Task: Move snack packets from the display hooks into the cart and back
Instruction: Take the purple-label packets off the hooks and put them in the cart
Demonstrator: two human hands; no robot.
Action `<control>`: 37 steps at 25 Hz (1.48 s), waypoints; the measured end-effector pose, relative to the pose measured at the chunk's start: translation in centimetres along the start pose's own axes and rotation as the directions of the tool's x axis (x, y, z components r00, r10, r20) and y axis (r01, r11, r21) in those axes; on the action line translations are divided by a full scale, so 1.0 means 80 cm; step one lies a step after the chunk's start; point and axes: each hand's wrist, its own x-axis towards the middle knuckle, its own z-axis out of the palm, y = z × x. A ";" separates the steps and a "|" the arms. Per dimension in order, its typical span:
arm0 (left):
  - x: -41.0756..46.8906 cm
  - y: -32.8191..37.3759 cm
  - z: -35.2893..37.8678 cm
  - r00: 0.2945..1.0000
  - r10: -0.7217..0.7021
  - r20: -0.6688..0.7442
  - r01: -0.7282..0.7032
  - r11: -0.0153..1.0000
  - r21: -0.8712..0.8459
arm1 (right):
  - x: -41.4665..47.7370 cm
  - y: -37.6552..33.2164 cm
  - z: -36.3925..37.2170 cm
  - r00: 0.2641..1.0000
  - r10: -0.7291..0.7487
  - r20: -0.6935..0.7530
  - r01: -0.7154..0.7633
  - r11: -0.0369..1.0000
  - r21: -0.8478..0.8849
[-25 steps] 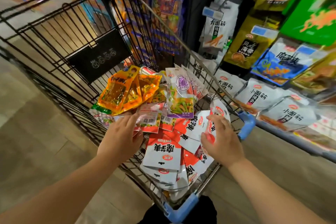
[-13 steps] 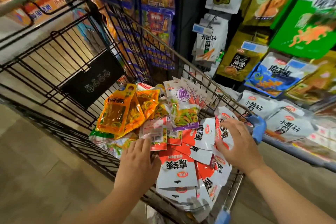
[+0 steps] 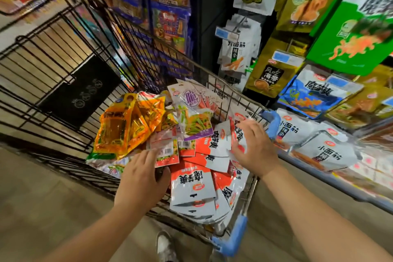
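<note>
A wire shopping cart (image 3: pixel 223 84) holds a heap of snack packets: orange ones (image 3: pixel 121 127) at the left, purple-and-green ones (image 3: pixel 192 117) in the middle, red-and-white ones (image 3: pixel 191 185) at the near side. My left hand (image 3: pixel 142 176) lies on the heap with straight fingers touching a small red-and-white packet (image 3: pixel 164 150). At the cart's right side, the fingers and thumb of my right hand (image 3: pixel 254 147) curl round a red-and-white packet (image 3: pixel 238 137). Beyond the cart, white packets (image 3: pixel 325 151) hang on the display.
Right of the cart the display holds blue (image 3: pixel 314 93), olive (image 3: pixel 270 74) and green (image 3: pixel 350 34) bags. More bags (image 3: pixel 168 17) hang behind the cart. Blue plastic corners (image 3: pixel 272 121) cap its rim. My shoe (image 3: pixel 165 247) shows on the floor below.
The view has swung up and right toward the display. My right hand has shifted right along the red-and-white packets toward the cart's blue corner. My left hand stays on the heap.
</note>
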 end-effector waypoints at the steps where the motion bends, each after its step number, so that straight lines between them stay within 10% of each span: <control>1: 0.001 0.001 -0.002 1.000 -0.008 0.008 0.008 1.000 -0.001 | 0.000 -0.005 0.000 1.000 -0.008 0.027 0.008 1.000 -0.010; 9: 0.006 -0.001 -0.005 0.990 -0.020 0.139 0.024 0.999 -0.029 | -0.028 -0.058 0.012 0.992 0.119 0.034 -0.124 0.948 0.294; 16: 0.065 -0.038 0.014 0.882 -0.013 0.470 0.203 0.912 -0.357 | -0.023 -0.062 0.012 0.973 0.227 0.031 -0.229 0.955 0.190; 24: 0.305 -0.063 0.077 0.946 -0.117 0.303 0.251 0.854 -0.455 | -0.020 -0.073 0.016 0.942 0.332 -0.045 -0.325 0.938 0.117; 32: 0.392 -0.052 0.141 0.805 -0.390 0.447 0.582 0.373 -0.722 | -0.021 -0.067 0.025 0.923 0.385 -0.026 -0.383 0.922 0.062; 37: 0.389 -0.044 0.167 0.828 -0.239 0.508 0.560 0.409 -0.720 | -0.018 -0.066 0.024 0.923 0.383 -0.029 -0.383 0.924 0.019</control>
